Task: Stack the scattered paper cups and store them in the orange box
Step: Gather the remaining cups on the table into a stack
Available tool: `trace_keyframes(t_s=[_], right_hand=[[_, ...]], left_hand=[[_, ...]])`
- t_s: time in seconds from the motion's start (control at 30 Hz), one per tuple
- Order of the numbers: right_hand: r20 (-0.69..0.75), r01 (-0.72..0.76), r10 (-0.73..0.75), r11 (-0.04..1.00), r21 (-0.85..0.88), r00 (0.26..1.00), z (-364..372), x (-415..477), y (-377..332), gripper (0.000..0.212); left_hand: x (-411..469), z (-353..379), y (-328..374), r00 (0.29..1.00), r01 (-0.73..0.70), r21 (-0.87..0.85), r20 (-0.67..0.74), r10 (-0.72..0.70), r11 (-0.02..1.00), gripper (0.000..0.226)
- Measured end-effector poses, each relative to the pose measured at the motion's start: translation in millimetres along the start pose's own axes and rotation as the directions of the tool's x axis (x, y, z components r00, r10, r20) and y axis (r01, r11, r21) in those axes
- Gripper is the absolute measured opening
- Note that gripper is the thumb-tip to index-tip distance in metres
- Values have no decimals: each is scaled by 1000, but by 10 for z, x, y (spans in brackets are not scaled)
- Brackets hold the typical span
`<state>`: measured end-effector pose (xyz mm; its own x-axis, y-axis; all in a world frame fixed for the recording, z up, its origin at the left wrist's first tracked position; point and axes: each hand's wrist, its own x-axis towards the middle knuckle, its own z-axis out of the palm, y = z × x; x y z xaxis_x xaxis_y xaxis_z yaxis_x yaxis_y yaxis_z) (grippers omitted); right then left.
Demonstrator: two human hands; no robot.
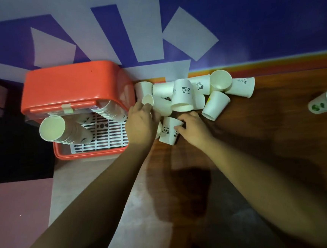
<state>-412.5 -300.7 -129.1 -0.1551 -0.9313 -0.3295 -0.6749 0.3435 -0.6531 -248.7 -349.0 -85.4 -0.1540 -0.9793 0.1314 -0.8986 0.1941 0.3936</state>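
One panda cup (167, 133) in right hand (194, 130)

Open tabletop (278, 133) beside crowded cups (182, 96)

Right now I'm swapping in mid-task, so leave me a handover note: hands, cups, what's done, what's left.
Left hand: at the pile beside the box; grip unclear.
Right hand: holds a panda cup.
Done: two stacks lie in the open box.
Left: the pile, plus a lone cup far right, to stack and store.
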Motion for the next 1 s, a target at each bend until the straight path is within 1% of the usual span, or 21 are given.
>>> trace_keyframes(t_s=[0.1,0.13,0.2,0.27,0.4,0.43,0.5,0.57,0.63,0.7,0.77,0.83,0.87,0.93,1.0], right_hand=[[22,7,-8,998,61,1000,57,-148,81,16],[38,6,-9,997,76,999,68,-202,96,13],[51,0,-5,994,109,999,55,-321,116,18],[23,4,-7,990,139,1000,-1,-452,137,21],[-19,3,0,983,185,1000,-116,-747,249,21],[-20,0,4,981,196,1000,-141,-825,279,20],[-9,-30,33,975,220,999,-182,-976,304,18],[-9,-58,62,972,230,998,-207,-1118,326,18],[-23,-84,92,968,238,995,-207,-1261,368,18],[-36,-99,111,963,253,993,-175,-1380,427,15],[-45,-108,124,958,266,991,-154,-1472,472,14],[-47,-121,139,953,278,989,-157,-1536,499,17],[-48,-128,147,952,280,988,-170,-1560,506,17],[-61,-125,147,952,280,987,-202,-1589,524,16],[-103,-104,135,960,262,986,-241,-1591,552,17]], left_hand=[[-221,-44,-53,1000,-12,-82,5,13,997,17],[-296,-64,-53,1000,-18,-111,-5,17,994,17],[-423,-126,-35,998,-40,-165,-51,32,985,15],[-533,-218,-16,997,-60,-231,-70,45,971,13],[-739,-358,-48,997,-33,-440,46,59,897,5],[-775,-391,-57,997,-10,-477,60,44,879,2],[-822,-456,-72,997,65,-533,77,-28,843,5],[-852,-525,-77,993,119,-556,73,-95,823,6],[-876,-577,-58,994,92,-576,9,-106,812,8],[-880,-593,-32,995,2,-558,-85,-59,830,5],[-871,-547,-60,991,-93,-462,-129,37,882,6],[-876,-457,-145,989,-145,-313,-71,129,939,11],[-889,-416,-186,988,-157,-238,-31,154,958,13],[-927,-339,-247,983,-179,-138,20,184,974,15],[-964,-291,-256,981,-189,-70,40,192,979,13]])
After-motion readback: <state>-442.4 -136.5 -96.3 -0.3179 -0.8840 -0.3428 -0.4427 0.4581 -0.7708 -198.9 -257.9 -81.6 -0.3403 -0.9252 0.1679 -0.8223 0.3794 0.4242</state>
